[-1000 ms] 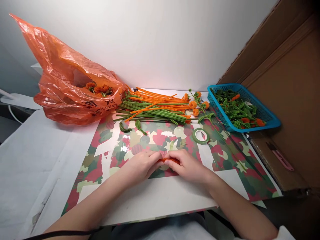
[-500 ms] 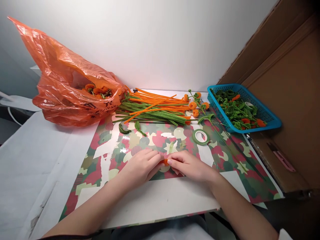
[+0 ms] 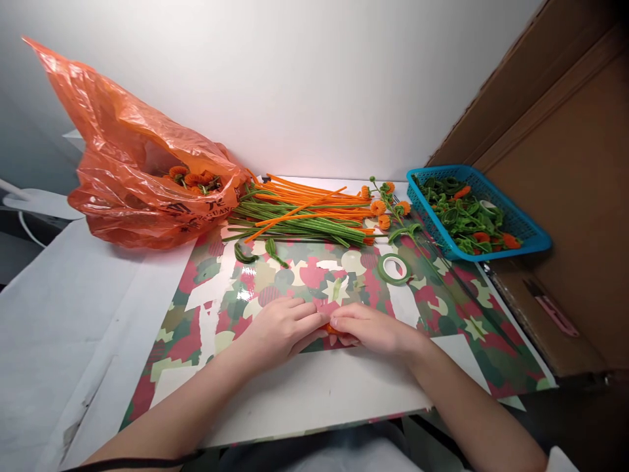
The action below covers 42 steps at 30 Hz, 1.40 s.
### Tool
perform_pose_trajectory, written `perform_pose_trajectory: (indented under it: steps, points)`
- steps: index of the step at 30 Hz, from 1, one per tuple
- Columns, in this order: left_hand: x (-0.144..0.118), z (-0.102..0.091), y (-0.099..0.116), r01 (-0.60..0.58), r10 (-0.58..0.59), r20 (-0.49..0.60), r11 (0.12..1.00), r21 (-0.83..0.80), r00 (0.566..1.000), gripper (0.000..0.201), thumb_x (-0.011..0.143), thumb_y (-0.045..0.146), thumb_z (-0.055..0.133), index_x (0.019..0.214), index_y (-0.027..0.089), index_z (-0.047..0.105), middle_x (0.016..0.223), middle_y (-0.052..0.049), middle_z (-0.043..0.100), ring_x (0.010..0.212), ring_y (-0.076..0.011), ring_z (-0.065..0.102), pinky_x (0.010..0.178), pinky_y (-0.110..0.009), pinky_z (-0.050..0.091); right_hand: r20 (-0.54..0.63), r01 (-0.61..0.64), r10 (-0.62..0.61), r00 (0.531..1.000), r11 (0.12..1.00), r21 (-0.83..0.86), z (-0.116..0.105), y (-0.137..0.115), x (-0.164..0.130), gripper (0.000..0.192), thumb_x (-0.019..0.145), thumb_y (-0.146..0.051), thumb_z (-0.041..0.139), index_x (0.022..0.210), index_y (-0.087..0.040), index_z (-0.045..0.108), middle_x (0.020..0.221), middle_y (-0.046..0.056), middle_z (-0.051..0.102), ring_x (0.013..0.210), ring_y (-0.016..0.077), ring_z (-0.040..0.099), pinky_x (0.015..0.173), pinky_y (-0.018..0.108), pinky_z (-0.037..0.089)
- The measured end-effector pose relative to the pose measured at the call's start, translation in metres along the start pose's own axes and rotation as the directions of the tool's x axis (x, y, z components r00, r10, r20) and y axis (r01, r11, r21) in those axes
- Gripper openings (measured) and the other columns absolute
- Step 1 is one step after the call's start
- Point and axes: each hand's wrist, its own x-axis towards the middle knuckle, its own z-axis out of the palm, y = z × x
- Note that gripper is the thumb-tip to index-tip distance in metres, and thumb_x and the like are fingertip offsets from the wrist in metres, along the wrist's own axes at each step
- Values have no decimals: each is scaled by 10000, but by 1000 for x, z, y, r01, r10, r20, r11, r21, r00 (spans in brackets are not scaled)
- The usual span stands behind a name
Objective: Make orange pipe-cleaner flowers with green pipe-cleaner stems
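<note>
My left hand and my right hand meet over the patterned mat, fingertips close together. Both are closed on a small orange pipe-cleaner piece, mostly covered by the fingers. Beyond them lies a pile of orange pipe cleaners and green pipe cleaners. A curled green piece and a green leaf shape rest in front of the pile. To the right of these is a roll of green tape. Behind it lies a stem with orange flowers.
An orange plastic bag with orange flowers inside stands at the back left. At the right is a blue basket of green leaves and orange pieces. A pink-handled cutter lies on cardboard near a tall cardboard wall.
My fingertips have drawn closer together and shifted slightly, and the orange piece now sits a little lower and to the right. The things on the table stay where they were.
</note>
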Motion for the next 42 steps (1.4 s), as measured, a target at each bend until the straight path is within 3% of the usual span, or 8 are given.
perform_pose_trajectory:
  steps: [3, 10, 14, 18, 24, 30, 34, 42]
  points:
    - [-1, 1, 2, 22, -22, 14, 1000, 16, 1000, 300, 1010, 256, 364, 842, 173, 598, 611, 17, 563, 523, -121, 496, 485, -258, 303, 10, 11, -10, 1000, 998, -65, -2, -4, -4, 282, 929, -299, 420, 719, -164, 550, 725, -2, 526, 663, 110, 470, 619, 233, 364]
    - [-3, 3, -1, 233, -212, 129, 957, -172, 969, 300, 995, 284, 364, 812, 187, 581, 654, 4, 609, 508, -110, 502, 467, -224, 293, -100, 204, -277, 956, 867, -454, 1, -10, -5, 287, 954, -259, 404, 685, -185, 470, 644, -35, 450, 616, 109, 391, 575, 246, 296]
    - [1, -2, -2, 430, -344, 276, 824, -369, 897, 243, 966, 266, 394, 843, 190, 589, 697, 3, 644, 563, -115, 534, 515, -216, 343, -144, 231, -389, 910, 763, -604, 5, -7, -2, 250, 943, -184, 410, 708, -184, 496, 654, -29, 509, 605, 102, 404, 569, 241, 279]
    - [5, -9, -1, 567, -423, 381, 667, -483, 822, 250, 943, 292, 420, 822, 182, 609, 588, 35, 536, 492, -95, 421, 470, -207, 309, -178, 164, -429, 885, 647, -745, 10, -2, 3, 198, 945, -186, 427, 778, -184, 533, 706, -7, 568, 612, 107, 415, 569, 241, 244]
    - [6, -11, -1, 658, -483, 447, 550, -514, 753, 276, 932, 346, 435, 793, 174, 601, 582, 40, 481, 467, -86, 393, 425, -206, 286, -157, 120, -479, 863, 497, -859, 11, 4, 8, 210, 963, -229, 417, 814, -175, 555, 737, 22, 604, 605, 119, 419, 552, 250, 201]
    - [6, -14, -1, 683, -488, 479, 485, -546, 730, 277, 930, 366, 445, 780, 186, 591, 522, 55, 447, 457, -97, 426, 420, -207, 302, -125, 127, -545, 829, 402, -907, 11, 8, 10, 286, 990, -263, 358, 812, -170, 563, 736, 40, 627, 608, 130, 471, 548, 268, 208]
    - [6, -14, 1, 683, -512, 457, 478, -552, 727, 285, 932, 373, 445, 779, 185, 595, 548, 49, 469, 470, -97, 437, 425, -208, 312, -126, 116, -554, 823, 381, -918, 12, 9, 11, 280, 990, -260, 361, 822, -171, 567, 750, 42, 644, 623, 135, 497, 547, 272, 217]
    - [5, -9, 0, 652, -527, 384, 600, -463, 758, 308, 907, 393, 476, 752, 167, 618, 546, 31, 509, 475, -95, 415, 438, -208, 285, -134, 133, -555, 821, 415, -900, 13, 14, 15, 206, 976, -204, 391, 915, -167, 584, 819, 49, 677, 671, 144, 549, 560, 265, 257]
